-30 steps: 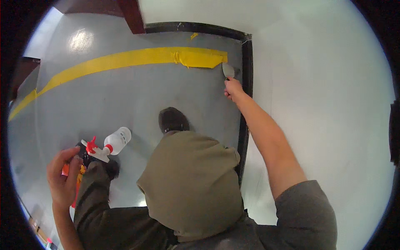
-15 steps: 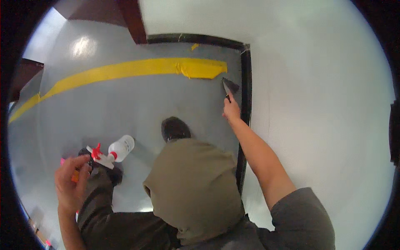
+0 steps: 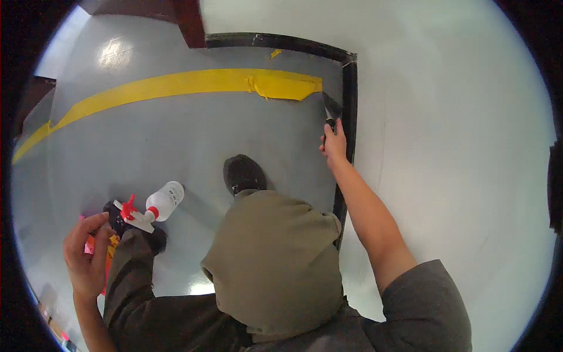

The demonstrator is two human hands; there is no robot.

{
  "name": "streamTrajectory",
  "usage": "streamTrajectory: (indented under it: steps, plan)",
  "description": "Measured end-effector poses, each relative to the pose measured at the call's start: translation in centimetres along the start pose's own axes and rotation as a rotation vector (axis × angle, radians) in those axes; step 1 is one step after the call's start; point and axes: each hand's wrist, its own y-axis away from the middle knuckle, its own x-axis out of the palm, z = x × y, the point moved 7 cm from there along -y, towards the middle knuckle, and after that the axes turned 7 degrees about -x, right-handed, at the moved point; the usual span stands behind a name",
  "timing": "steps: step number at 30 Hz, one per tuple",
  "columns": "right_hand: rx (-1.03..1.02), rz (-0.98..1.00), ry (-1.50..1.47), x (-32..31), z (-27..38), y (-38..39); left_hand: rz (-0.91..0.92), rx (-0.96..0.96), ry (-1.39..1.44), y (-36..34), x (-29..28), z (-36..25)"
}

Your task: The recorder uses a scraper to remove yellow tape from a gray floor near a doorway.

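My right hand [image 3: 334, 145] is closed round the black handle of a scraper [image 3: 330, 114] with a wide, flat blade. The blade is at the floor beside the black baseboard [image 3: 349, 111], close to the right end of a yellow floor tape strip [image 3: 176, 84]. A torn, doubled-looking piece overlaps the strip near that end. My left hand [image 3: 87, 252] is raised above my left knee, thumb and forefinger curled toward each other in a pinch; anything between them is too small to make out. Just right of it is a white spray bottle [image 3: 166, 201] with a red trigger.
A small yellow tape scrap [image 3: 274, 54] lies near the far baseboard. White wall [image 3: 446, 146] rises on the right. A dark red-brown post [image 3: 190, 23] stands at the far side. Pink, orange and yellow items [image 3: 110, 249] show partly behind my left hand.
My right hand has moved slightly right and turned the scraper a little, its blade now nearer the baseboard. My left hand has shifted left. The view has moved slightly.
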Motion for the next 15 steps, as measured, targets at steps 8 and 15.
streamTrajectory:
  steps: [8,15]
  plan:
    - [0.258,0.252,-0.609,0.8,-3.5,4.1,0.093,0.085,-0.008,-1.3,2.1,-2.4]
    - [0.552,0.106,-0.815,0.5,-6.7,5.0,0.102,0.040,-0.017,-1.0,2.1,-2.3]
